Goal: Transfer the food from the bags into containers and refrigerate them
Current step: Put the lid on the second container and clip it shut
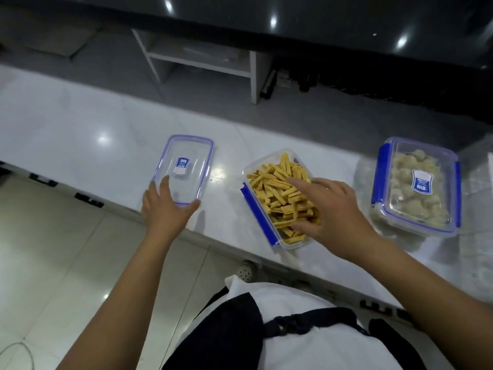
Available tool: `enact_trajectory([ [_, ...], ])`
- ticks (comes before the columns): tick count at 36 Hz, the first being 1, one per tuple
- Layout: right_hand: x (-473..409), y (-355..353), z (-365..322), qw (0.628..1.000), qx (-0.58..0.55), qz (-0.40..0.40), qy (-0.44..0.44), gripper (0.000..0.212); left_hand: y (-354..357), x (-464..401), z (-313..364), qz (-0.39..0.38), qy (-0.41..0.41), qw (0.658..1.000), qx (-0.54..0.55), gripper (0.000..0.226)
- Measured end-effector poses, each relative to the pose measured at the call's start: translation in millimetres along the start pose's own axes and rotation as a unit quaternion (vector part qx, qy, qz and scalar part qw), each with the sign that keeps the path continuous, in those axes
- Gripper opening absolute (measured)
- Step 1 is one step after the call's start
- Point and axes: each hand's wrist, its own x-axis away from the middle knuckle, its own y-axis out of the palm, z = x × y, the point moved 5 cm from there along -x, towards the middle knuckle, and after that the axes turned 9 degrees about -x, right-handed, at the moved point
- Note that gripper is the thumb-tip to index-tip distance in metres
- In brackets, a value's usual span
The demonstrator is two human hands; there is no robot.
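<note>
A clear lid (184, 166) with a blue seal and a blue label lies flat on the white counter. My left hand (165, 209) grips its near end, thumb on top. In the middle stands an open clear container (266, 209) with blue clips, full of yellow strips of food (277, 190). My right hand (330, 212) rests over its right side with spread fingers touching the strips. At the right, a second container (416, 188) with its lid on holds pale lumps of food.
The white counter (80, 134) runs from left to right, with its near edge above a tiled floor. Crumpled clear plastic (477, 182) lies at the far right. Behind the counter stand a white shelf unit (202, 57) and a dark glossy surface.
</note>
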Motion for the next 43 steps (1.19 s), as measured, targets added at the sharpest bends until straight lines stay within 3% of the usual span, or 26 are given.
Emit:
enact_trajectory([
  [6, -12, 6, -3, 0.999, 0.035, -0.005, 0.005, 0.074, 2, -30, 4, -0.048, -0.01, 0.998, -0.038, 0.125],
  [16, -71, 20, -63, 0.999, -0.031, -0.018, 0.019, 0.062, 5, -42, -3, -0.095, 0.01, 0.989, -0.112, 0.127],
  [19, -88, 44, -80, 0.984, -0.159, -0.046, 0.068, 0.06, 0, -35, -14, -0.099, 0.023, 0.988, -0.115, 0.127],
  [22, -104, 84, -88, 0.936, -0.303, -0.093, 0.156, 0.06, -2, -19, -28, -0.099, 0.04, 0.988, -0.112, 0.129],
  [27, -137, 138, -84, 0.92, -0.295, -0.108, 0.235, 0.074, 1, 10, -54, -0.103, 0.069, 0.987, -0.098, 0.127],
  [30, -144, 164, -82, 0.868, -0.36, -0.109, 0.324, 0.076, 0, 18, -68, -0.097, 0.059, 0.993, -0.016, 0.121],
  [33, -145, 178, -81, 0.825, -0.427, -0.064, 0.365, 0.073, -10, 14, -85, -0.076, 0.006, 0.983, 0.166, 0.098],
  [35, -142, 183, -79, 0.812, -0.447, -0.035, 0.375, 0.07, -16, 8, -97, -0.08, -0.052, 0.953, 0.288, 0.079],
  [38, -135, 191, -78, 0.795, -0.465, -0.025, 0.389, 0.063, -23, -1, -109, -0.114, -0.113, 0.914, 0.373, 0.06],
  [43, -135, 193, -90, 0.77, -0.499, -0.022, 0.397, 0.054, -33, -7, -102, -0.221, -0.108, 0.851, 0.464, 0.048],
])
